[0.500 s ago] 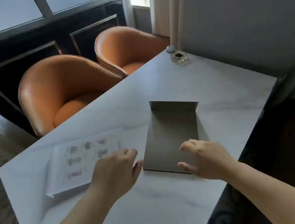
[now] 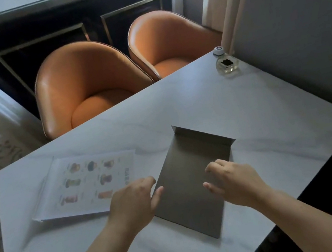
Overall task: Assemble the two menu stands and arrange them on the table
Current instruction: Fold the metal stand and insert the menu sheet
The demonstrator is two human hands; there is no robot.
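Note:
A grey-brown metal menu stand [image 2: 189,179] lies flat on the white table [image 2: 247,116], its short bent lip raised at the far end. My left hand [image 2: 133,200] hovers at the stand's left edge, thumb near or touching the edge, fingers curled and apart. My right hand [image 2: 234,178] is above the stand's right side, fingers spread and bent, holding nothing. To the left lies a clear menu holder [image 2: 86,184] with a printed sheet of food pictures, flat on the table.
Two orange tub chairs [image 2: 86,84] [image 2: 168,41] stand along the table's far side. A small glass dish [image 2: 227,64] and a white round button [image 2: 218,50] sit at the far right corner by the grey wall. The table's right edge drops to dark floor.
Both hands have moved in closer to the stand. The right hand has shifted over its right side. The view has tilted down and drawn nearer.

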